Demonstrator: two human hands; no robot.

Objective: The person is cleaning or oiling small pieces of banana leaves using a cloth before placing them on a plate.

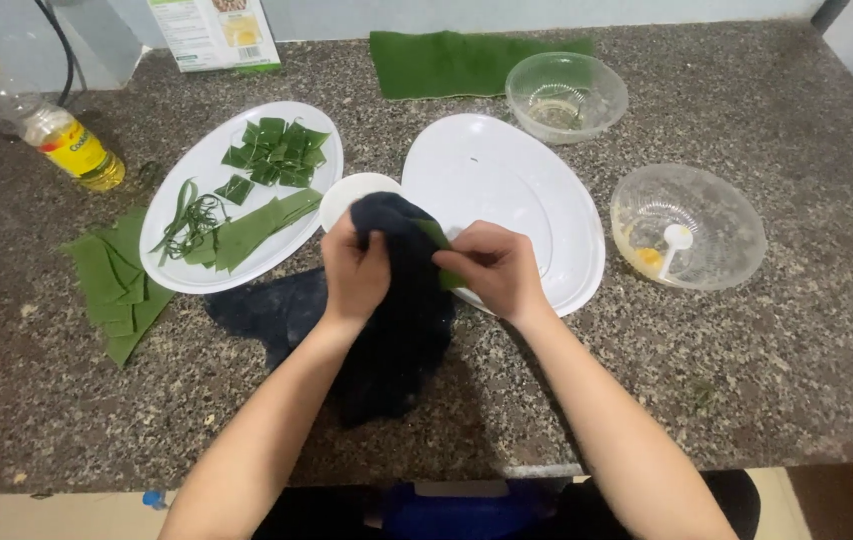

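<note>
My left hand grips a dark navy cloth that hangs down onto the granite counter. My right hand pinches a small green leaf piece against the cloth, just above the near edge of an empty white oval plate. A small white dish sits right behind the cloth.
At left a white oval plate holds cut green leaf squares and strips. More leaf pieces lie beside it. An oil bottle, a folded leaf, a carton and two clear bowls stand around.
</note>
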